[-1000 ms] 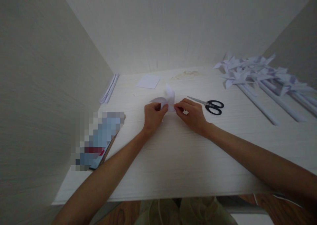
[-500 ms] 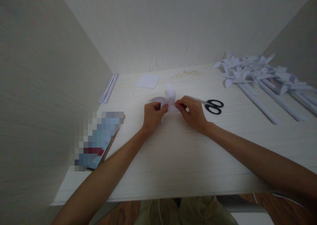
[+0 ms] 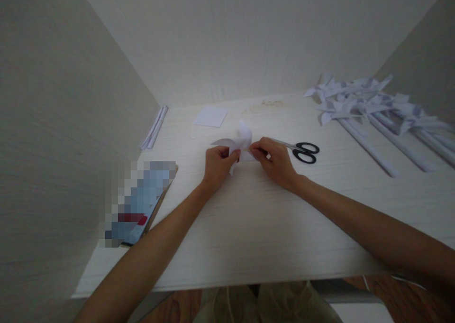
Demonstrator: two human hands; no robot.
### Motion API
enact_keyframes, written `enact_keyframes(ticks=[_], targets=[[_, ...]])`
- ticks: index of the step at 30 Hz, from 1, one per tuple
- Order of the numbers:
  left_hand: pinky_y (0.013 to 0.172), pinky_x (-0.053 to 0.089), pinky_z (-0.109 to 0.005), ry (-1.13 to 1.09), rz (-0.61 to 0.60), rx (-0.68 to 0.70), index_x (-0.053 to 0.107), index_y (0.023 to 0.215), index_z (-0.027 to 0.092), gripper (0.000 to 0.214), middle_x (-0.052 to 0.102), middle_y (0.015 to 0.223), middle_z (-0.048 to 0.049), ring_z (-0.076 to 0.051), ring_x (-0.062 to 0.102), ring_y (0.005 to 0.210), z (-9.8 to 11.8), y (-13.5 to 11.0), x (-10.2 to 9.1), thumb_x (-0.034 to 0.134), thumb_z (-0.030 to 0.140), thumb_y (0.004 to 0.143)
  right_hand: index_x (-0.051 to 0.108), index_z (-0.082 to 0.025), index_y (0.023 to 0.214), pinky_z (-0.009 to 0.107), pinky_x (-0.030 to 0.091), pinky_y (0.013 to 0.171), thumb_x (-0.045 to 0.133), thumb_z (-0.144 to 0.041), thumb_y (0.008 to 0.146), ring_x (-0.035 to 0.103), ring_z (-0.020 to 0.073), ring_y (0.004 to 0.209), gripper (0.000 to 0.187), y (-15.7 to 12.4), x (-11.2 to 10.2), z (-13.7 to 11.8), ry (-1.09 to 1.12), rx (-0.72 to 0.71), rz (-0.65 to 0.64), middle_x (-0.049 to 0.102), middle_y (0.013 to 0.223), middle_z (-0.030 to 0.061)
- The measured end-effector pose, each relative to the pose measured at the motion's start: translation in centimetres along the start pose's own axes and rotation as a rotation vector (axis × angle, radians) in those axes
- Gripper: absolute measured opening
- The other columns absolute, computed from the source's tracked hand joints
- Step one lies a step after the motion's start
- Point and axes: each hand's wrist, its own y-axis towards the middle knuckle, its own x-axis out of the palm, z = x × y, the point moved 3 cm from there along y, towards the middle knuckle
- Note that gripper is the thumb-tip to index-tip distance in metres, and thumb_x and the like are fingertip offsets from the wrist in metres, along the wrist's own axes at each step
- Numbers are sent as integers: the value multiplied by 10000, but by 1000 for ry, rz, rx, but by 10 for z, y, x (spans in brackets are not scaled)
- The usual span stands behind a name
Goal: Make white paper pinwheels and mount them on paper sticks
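A white paper pinwheel (image 3: 244,135) with curved blades is held above the table between my hands. My left hand (image 3: 221,164) grips its left side, thumb pressed on the paper near the centre. My right hand (image 3: 273,159) is pinched at the pinwheel's middle from the right, where a thin, pale stick-like piece shows at the fingertips; it is too small to name surely. Scissors (image 3: 305,152) with black handles lie just beyond my right hand, their blades partly hidden behind it.
A square white paper sheet (image 3: 211,116) lies behind the pinwheel. Rolled paper sticks (image 3: 155,127) rest by the left wall. A phone (image 3: 145,202), partly blurred, lies at the left. Several finished pinwheels (image 3: 369,107) on paper sticks are piled at the right. Small tan bits (image 3: 272,103) lie near the back wall.
Both hands stay almost in place. My right fingertips have shifted slightly left at the pinwheel's centre, and the pale piece shows more clearly. The whole view has moved a little.
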Motion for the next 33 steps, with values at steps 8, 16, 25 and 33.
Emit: enact_keyframes(ticks=[8, 16, 25, 33], targets=[[371, 270, -164, -23, -16, 22, 526, 440, 132, 220, 470, 410, 48, -44, 387, 389, -2, 3, 0, 584, 242, 622, 536, -172, 686, 228, 327, 503, 473, -117, 759, 439, 107, 555, 111, 0, 1, 0, -14, 10, 11, 484, 596, -4], [378, 286, -160, -24, -69, 30, 546, 470, 130, 207, 497, 434, 42, -45, 407, 404, -2, 4, -1, 572, 238, 645, 549, -179, 674, 235, 327, 514, 492, -129, 751, 447, 104, 548, 109, 1, 0, 4, 14, 44, 21, 494, 595, -12], [389, 300, -163, -9, -88, 12, 550, 481, 119, 205, 516, 455, 33, -51, 427, 418, -3, 4, -1, 565, 242, 645, 564, -170, 686, 229, 338, 517, 503, -123, 751, 444, 100, 550, 101, 1, -1, 4, -1, 43, 26, 494, 593, -12], [385, 298, -161, -12, -112, 27, 551, 484, 122, 201, 502, 448, 44, -41, 397, 401, -3, 5, -1, 562, 234, 650, 565, -163, 674, 229, 323, 522, 507, -116, 749, 431, 98, 547, 106, 1, -1, 5, 14, 46, 29, 477, 587, -14]])
